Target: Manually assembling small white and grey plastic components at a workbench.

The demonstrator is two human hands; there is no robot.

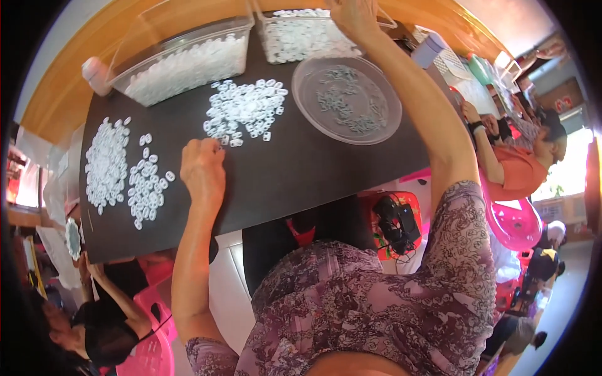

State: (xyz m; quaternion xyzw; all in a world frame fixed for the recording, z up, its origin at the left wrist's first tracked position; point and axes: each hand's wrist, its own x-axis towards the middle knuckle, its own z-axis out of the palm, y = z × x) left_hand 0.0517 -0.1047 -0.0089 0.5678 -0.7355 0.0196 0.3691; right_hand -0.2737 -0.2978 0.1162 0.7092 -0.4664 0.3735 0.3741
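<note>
Hands first: my left hand (202,168) is resting on the black mat (282,169), fingers curled in toward the palm, knuckles up, just below the middle pile of small white plastic rings (246,109). I can't tell whether it's pinching a ring or just closed on nothing; the fingertips are hidden under the hand. My right hand (352,15) is reaching far forward into the right clear bin (301,34), which is full of the same white rings. It's cut off by the top edge of the frame, so I can't tell if it's spread or gripping. Between the two arms, a round clear plastic dish (347,99) is sitting on the mat with a thin scatter of greyish rings in it, just right of the middle pile. Two more ring piles are lying at the mat's left end: a dense one (105,164) and a looser one (148,182) beside it. A second clear bin (188,59) of rings is sitting at the back left, tilted, with a lid up behind it. Risks as I'm judging them: my right forearm is passing right over the dish, so dropping the elbow could clip its rim and spill the greyish rings into the white pile. The left piles are lying near the mat edge, so a sweep of my left wrist could push them off. Other people are working on both sides, and the bench could get jostled.
</note>
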